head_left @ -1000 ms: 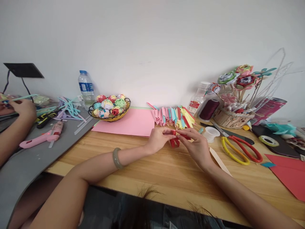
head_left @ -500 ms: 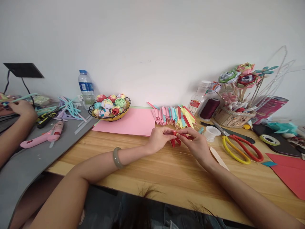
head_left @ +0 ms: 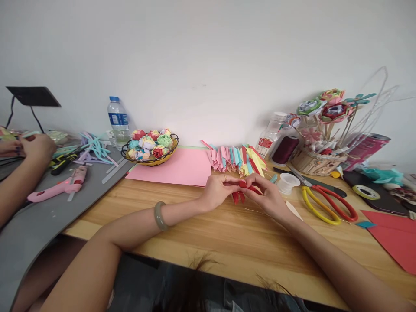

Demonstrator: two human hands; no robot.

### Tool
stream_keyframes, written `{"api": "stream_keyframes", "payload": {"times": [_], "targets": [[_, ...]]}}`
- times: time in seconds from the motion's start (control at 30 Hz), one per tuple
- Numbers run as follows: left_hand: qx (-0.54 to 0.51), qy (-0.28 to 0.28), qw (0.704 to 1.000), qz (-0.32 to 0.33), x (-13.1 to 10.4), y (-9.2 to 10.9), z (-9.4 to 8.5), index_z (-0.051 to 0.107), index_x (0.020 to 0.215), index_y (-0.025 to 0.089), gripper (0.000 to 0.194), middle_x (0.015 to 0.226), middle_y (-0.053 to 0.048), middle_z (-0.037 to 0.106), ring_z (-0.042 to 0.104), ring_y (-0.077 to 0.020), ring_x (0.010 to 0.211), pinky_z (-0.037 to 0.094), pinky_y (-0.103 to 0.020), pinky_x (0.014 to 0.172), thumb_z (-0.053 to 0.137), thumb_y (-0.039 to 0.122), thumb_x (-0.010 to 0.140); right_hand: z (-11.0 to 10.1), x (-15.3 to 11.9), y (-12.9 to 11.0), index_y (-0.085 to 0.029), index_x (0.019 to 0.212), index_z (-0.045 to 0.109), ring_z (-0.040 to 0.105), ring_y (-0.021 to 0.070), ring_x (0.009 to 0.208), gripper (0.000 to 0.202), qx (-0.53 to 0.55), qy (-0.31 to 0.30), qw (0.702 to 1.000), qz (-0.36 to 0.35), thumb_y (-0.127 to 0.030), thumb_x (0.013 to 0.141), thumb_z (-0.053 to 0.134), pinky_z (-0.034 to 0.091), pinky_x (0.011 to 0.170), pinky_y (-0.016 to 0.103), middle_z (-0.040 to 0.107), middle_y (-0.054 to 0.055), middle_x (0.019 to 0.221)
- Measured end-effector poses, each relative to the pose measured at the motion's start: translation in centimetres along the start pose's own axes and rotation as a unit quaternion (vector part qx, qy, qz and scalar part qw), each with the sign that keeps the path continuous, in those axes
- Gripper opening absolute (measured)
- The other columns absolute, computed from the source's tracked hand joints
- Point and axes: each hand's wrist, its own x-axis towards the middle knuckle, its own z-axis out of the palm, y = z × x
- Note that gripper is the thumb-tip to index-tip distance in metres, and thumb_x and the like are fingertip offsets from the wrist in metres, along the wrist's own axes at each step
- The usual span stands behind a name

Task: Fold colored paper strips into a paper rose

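Okay, L hand [head_left: 216, 193] & R hand [head_left: 268, 197] both hold 1 red paper [head_left: 238, 198], thumb & fingers of each pinched narrow on it, just above the desk [head_left: 201, 236]. Folded slips [head_left: 230, 158] sit in a row right behind, hemming in that side; white spool [head_left: 287, 185] just R of R hand, scissors [head_left: 310, 186] next, then tape [head_left: 366, 192] & red sheet [head_left: 394, 238]. Basket [head_left: 150, 162] w/ paper flowers stands on the pink sheet's [head_left: 191, 167] L part.

Count: 1 spool, 1 pr. scissors, 1 tape, 1 basket, 1 thread cone [head_left: 286, 149], 1 pink glue gun [head_left: 69, 185], 2 bottles: blue-cap [head_left: 118, 123] far L, white-cap [head_left: 271, 134] by the cone. Slips: many, overlap too much for an exact no.

Fingers cover much of the red paper, so its folds are hard to read. R hand & forearm hide part of a pale strip [head_left: 294, 211]. Red sheet's cut off at R edge. Co-worker's hand [head_left: 40, 149] at far L; its grip's unclear.
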Motion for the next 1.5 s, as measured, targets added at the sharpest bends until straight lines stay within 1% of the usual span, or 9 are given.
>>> {"api": "stream_keyframes", "payload": {"times": [0.17, 0.3, 0.4, 0.73, 0.93, 1.1, 1.23, 1.4, 1.5], "targets": [[0.055, 0.018, 0.998, 0.005, -0.1, -0.1, 0.0, 0.065, 0.080, 0.014, 0.028, 0.075, -0.004, 0.066, 0.060, -0.0135, 0.068, 0.048, -0.026, 0.066, 0.068, 0.036, 0.063, -0.3, 0.0, 0.3, -0.020, 0.076, 0.049, 0.049, 0.0132, 0.070, 0.014, 0.007, -0.018, 1.000, -0.008, -0.033, 0.079, 0.053, 0.040, 0.064, 0.026, 0.052, 0.000, 0.075], [0.124, 0.028, 0.992, 0.014, 0.0, -0.3, -0.1, 0.059, 0.076, 0.014, 0.029, 0.072, -0.002, 0.061, 0.056, -0.0110, 0.065, 0.045, -0.023, 0.062, 0.069, 0.038, 0.061, -0.3, 0.0, 0.1, -0.020, 0.075, 0.053, 0.052, 0.0142, 0.070, 0.017, -0.018, -0.022, 1.000, -0.003, -0.036, 0.079, 0.053, 0.041, 0.065, 0.027, 0.055, 0.001, 0.074], [0.136, 0.028, 0.990, 0.021, 0.1, -0.4, -0.2, 0.056, 0.074, 0.015, 0.031, 0.072, 0.000, 0.059, 0.054, -0.0101, 0.064, 0.043, -0.022, 0.060, 0.069, 0.039, 0.061, -0.3, 0.0, 0.2, -0.020, 0.076, 0.053, 0.053, 0.0144, 0.068, 0.018, -0.025, -0.020, 0.999, 0.006, -0.037, 0.079, 0.053, 0.041, 0.063, 0.027, 0.057, 0.001, 0.073], [0.071, 0.014, 0.997, 0.015, 0.1, -0.1, -0.1, 0.055, 0.078, 0.015, 0.024, 0.075, 0.000, 0.058, 0.053, -0.0088, 0.066, 0.043, -0.022, 0.064, 0.067, 0.030, 0.064, -0.4, 0.2, 0.7, -0.020, 0.082, 0.054, 0.054, 0.0149, 0.070, 0.017, -0.058, -0.030, 0.998, -0.009, -0.036, 0.083, 0.048, 0.042, 0.062, 0.027, 0.059, 0.002, 0.078], [0.023, -0.013, 1.000, -0.016, 0.3, -0.2, -0.1, 0.054, 0.075, 0.013, 0.023, 0.073, 0.001, 0.056, 0.051, -0.0073, 0.061, 0.042, -0.021, 0.058, 0.067, 0.028, 0.064, -0.5, 0.2, 0.7, -0.020, 0.084, 0.054, 0.055, 0.0156, 0.073, 0.019, -0.061, -0.043, 0.997, -0.008, -0.037, 0.084, 0.046, 0.044, 0.064, 0.027, 0.060, 0.003, 0.081], [0.038, -0.023, 0.999, -0.030, 0.3, -0.2, -0.3, 0.052, 0.070, 0.013, 0.025, 0.070, 0.001, 0.055, 0.051, -0.0077, 0.060, 0.042, -0.022, 0.058, 0.068, 0.030, 0.062, -0.5, 0.3, 0.2, -0.020, 0.086, 0.054, 0.057, 0.0165, 0.077, 0.021, -0.039, -0.066, 0.997, 0.004, -0.039, 0.082, 0.048, 0.046, 0.068, 0.029, 0.060, 0.004, 0.084], [0.049, -0.046, 0.997, -0.049, 0.6, -0.7, -0.6, 0.051, 0.071, 0.013, 0.026, 0.070, 0.001, 0.055, 0.053, -0.0088, 0.062, 0.041, -0.023, 0.059, 0.067, 0.033, 0.063, -0.4, 0.4, 0.4, -0.019, 0.086, 0.054, 0.057, 0.0168, 0.076, 0.022, -0.039, -0.072, 0.996, 0.032, -0.040, 0.081, 0.048, 0.046, 0.068, 0.030, 0.061, 0.005, 0.084], [0.007, -0.107, 0.992, -0.069, 1.3, -1.6, -1.2, 0.054, 0.075, 0.011, 0.021, 0.073, -0.001, 0.059, 0.056, -0.0099, 0.068, 0.044, -0.026, 0.068, 0.067, 0.019, 0.062, -0.2, 0.3, 1.3, -0.019, 0.085, 0.055, 0.056, 0.0160, 0.075, 0.020, -0.045, -0.062, 0.996, 0.043, -0.037, 0.081, 0.048, 0.044, 0.067, 0.029, 0.061, 0.004, 0.082], [-0.028, -0.122, 0.987, -0.104, 1.5, -1.8, -1.3, 0.055, 0.074, 0.009, 0.021, 0.071, -0.002, 0.060, 0.057, -0.0097, 0.067, 0.044, -0.027, 0.069, 0.068, 0.016, 0.059, -0.1, 0.2, 1.2, -0.018, 0.082, 0.056, 0.056, 0.0152, 0.073, 0.018, -0.035, -0.057, 0.996, 0.064, -0.035, 0.079, 0.051, 0.044, 0.066, 0.029, 0.061, 0.003, 0.080]]}}
